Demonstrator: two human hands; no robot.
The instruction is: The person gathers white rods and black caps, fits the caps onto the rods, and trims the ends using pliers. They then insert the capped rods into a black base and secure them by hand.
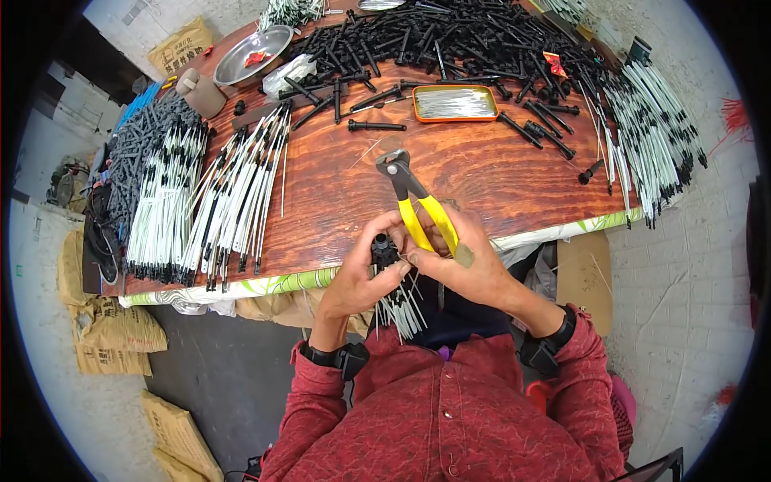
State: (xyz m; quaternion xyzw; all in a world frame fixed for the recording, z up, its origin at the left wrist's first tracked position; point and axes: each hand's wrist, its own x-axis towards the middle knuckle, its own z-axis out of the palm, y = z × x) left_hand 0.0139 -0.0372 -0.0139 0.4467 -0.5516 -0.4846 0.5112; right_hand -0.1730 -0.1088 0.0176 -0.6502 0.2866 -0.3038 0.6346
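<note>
My right hand (474, 265) is closed round the yellow handles of a pair of end-cutting pincers (416, 201). Their dark jaws point away from me, over the near part of the wooden table (337, 185). Beside it, my left hand (361, 273) is wrapped round a black tubular piece (383, 247), its round open end facing up. Thin white rods (401, 315) hang in a bunch below the left hand, above my lap. Both hands are close together at the table's front edge, and the fingertips partly hide where the rods and the black piece meet.
Black tubular pieces (482, 48) are heaped at the back. An orange-rimmed tin (418, 117) of thin silvery pins lies mid-table. White rods with black ends are stacked at left (169, 201) and right (654, 128). A metal bowl (233, 68) and a beige cup (201, 95) stand far left.
</note>
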